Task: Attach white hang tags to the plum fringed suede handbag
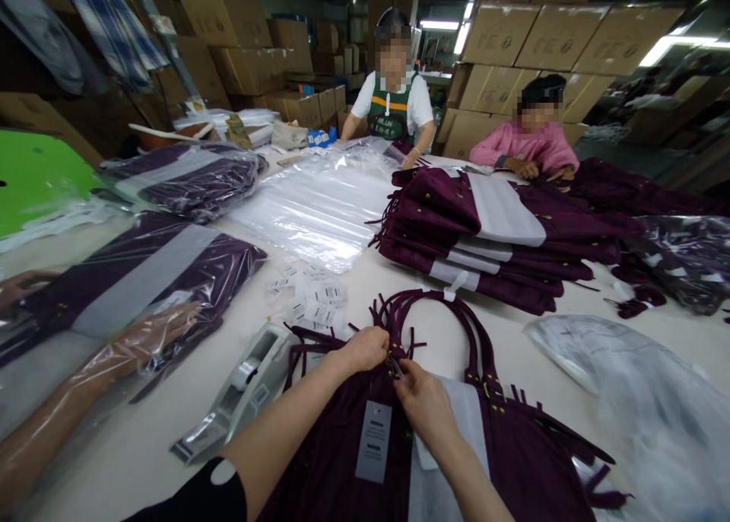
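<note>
A person is working at a wide white worktop (142, 446), seen from their own head. A dark purple fringed bag (513, 446) is lying flat just in front of them, handles pointing away. The left hand (365, 348) is clenching the fabric at the bag's top edge, apparently to steady it. The right hand (419, 400) is pinching something small right beside it; what it is cannot be made out. A grey hang tag (374, 440) is resting on the bag below both hands. A tape dispenser (239, 389) is sitting just left, within reach, near loose paper labels (311, 297). A stack of matching bags (484, 237) is lying beyond. Another person's hand is reaching inside a plastic sleeve (131, 347) at far left.
</note>
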A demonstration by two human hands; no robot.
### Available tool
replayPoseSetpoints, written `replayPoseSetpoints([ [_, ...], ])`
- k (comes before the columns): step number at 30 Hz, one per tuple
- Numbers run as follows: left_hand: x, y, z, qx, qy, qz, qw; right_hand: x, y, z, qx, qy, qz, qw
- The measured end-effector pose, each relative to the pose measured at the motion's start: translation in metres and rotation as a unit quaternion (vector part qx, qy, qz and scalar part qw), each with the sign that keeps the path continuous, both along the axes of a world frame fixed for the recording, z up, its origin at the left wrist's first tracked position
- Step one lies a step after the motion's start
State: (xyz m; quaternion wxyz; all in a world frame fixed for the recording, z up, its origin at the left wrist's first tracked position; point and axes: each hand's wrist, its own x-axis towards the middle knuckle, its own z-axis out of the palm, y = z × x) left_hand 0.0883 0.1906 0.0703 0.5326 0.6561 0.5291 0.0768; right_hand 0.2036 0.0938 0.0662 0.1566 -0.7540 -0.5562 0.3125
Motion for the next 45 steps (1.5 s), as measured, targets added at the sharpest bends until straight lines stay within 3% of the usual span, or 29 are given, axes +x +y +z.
replayPoseSetpoints([
  [4,-0.005,-0.001,0.002,0.024,0.000,0.025,0.999,0.009,-0.007,0.010,-0.015,-0.051,0.049,0.997],
  [10,-0.015,-0.009,-0.003,-0.080,-0.071,0.066,0.992,0.017,-0.008,-0.005,-0.025,0.154,-0.069,0.985],
  [13,-0.017,-0.015,-0.003,-0.118,-0.129,0.111,0.978,0.017,-0.008,-0.006,-0.019,0.309,-0.122,0.943],
  [17,-0.020,-0.019,-0.001,-0.140,-0.194,0.168,0.956,0.014,-0.010,-0.002,-0.048,0.476,-0.190,0.857],
  [21,-0.024,-0.024,0.004,-0.161,-0.255,0.199,0.933,0.007,-0.013,0.000,-0.086,0.549,-0.248,0.794],
  [25,-0.030,-0.039,0.010,-0.210,-0.306,0.220,0.902,0.002,-0.017,0.000,-0.105,0.606,-0.255,0.746],
  [31,-0.047,-0.074,0.012,-0.254,-0.327,0.239,0.878,0.004,-0.022,0.000,-0.141,0.608,-0.220,0.750],
  [38,-0.054,-0.106,0.004,-0.268,-0.357,0.243,0.861,0.007,-0.020,0.001,-0.168,0.551,-0.186,0.796],
  [41,-0.047,-0.117,0.006,-0.253,-0.349,0.236,0.871,0.004,-0.017,0.000,-0.172,0.532,-0.184,0.808],
  [45,-0.037,-0.132,0.007,-0.199,-0.295,0.214,0.910,0.002,-0.015,-0.004,-0.161,0.517,-0.195,0.818],
])
